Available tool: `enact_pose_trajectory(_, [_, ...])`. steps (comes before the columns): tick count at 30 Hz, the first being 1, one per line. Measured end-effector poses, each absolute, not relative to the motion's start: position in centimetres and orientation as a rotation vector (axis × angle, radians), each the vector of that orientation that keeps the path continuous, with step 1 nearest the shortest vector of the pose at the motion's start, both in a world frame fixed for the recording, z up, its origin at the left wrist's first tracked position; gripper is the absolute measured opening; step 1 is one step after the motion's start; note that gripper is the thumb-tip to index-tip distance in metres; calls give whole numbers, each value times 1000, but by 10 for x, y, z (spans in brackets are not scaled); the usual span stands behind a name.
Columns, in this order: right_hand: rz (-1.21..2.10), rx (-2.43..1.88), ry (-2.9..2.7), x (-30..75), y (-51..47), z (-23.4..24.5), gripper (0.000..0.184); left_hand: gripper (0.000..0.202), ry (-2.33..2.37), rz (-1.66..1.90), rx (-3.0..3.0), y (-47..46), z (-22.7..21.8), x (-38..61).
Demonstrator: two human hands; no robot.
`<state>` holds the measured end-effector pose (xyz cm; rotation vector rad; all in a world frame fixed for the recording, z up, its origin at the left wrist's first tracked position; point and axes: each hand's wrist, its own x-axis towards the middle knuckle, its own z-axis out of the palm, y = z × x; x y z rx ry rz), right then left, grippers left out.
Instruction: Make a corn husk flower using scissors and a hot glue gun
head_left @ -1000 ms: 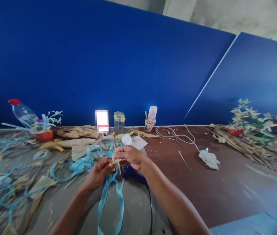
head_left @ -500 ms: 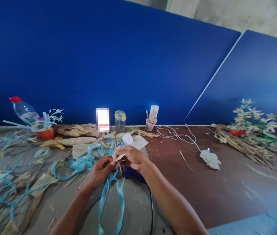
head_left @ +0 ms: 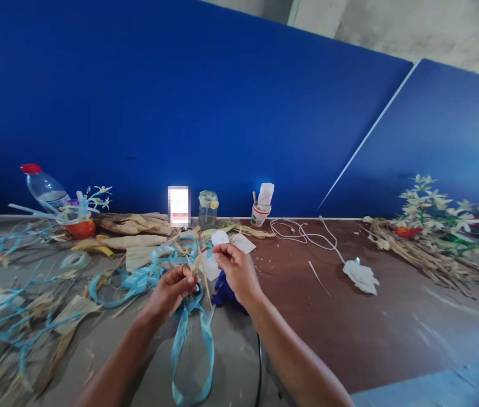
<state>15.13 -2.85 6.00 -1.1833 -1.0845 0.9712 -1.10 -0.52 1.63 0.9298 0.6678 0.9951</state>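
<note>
My left hand [head_left: 175, 287] is closed in a pinch on a pale dried-husk flower [head_left: 196, 264], its pointed petals sticking up above the fingertips. My right hand [head_left: 237, 274] is a short way to the right of it, apart from the flower, thumb and fingertips pressed together. Whether anything thin is between those fingertips is too small to tell. Under the right hand lies a dark blue tool [head_left: 223, 290], partly hidden, with a black cord. Light blue ribbon [head_left: 178, 356] hangs in a long loop below the left hand, and more blue ribbon [head_left: 138, 281] lies to its left.
Blue-wrapped stems [head_left: 21, 339] with husk pieces cover the left side. Along the blue partition stand a tilted bottle [head_left: 47, 189], a red cup [head_left: 81, 227], a glass jar [head_left: 208, 210] and a paper cup [head_left: 260, 215]. A white cable [head_left: 326, 243], crumpled tissue [head_left: 361, 277] and white flowers [head_left: 428, 198] are rightward.
My right hand has come away from the flower, moving slightly right and up. The left hand keeps hold of the flower, which now points more upward.
</note>
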Motion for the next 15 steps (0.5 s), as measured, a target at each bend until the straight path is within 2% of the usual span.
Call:
enact_pose_trajectory(4, [765,-1167,-1418,142,-40,63,15,25,630,978,936,-6,18,-12])
enact_pose_trajectory(8, [669,-1173,-1430,139,-42,62,17,25,630,989,914,-6,16,-11])
enact_pose_trajectory(15, [932,-1215,-1358,137,-40,46,16,25,643,1131,676,1,15,-13])
